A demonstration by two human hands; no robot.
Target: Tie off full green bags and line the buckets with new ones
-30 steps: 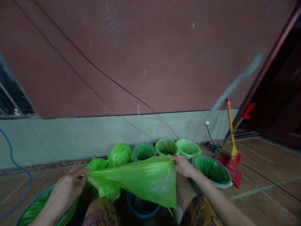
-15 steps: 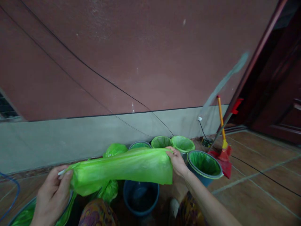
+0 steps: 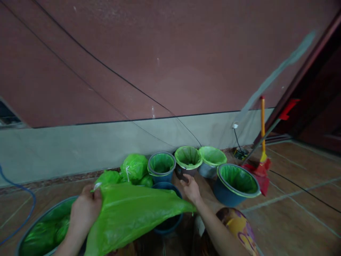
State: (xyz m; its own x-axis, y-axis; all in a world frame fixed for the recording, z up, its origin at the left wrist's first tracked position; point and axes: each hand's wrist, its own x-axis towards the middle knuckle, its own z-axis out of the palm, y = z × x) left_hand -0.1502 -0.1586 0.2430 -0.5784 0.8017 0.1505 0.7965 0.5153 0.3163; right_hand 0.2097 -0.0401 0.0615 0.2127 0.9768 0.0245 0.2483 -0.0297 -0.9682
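Green bag [image 3: 133, 213] crosswise; tapered rightward.

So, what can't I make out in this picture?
All in the head view:
Middle bucket: its left side, hidden by the loose green bag.
Large left bucket: its lower part, cut off by the bottom edge.
Tied bag: its contents, hidden by its plastic.
Right hand: whether its wrist touches the loose green bag's corner; they overlap.
Dark opening: its full extent, cut off by the left edge.
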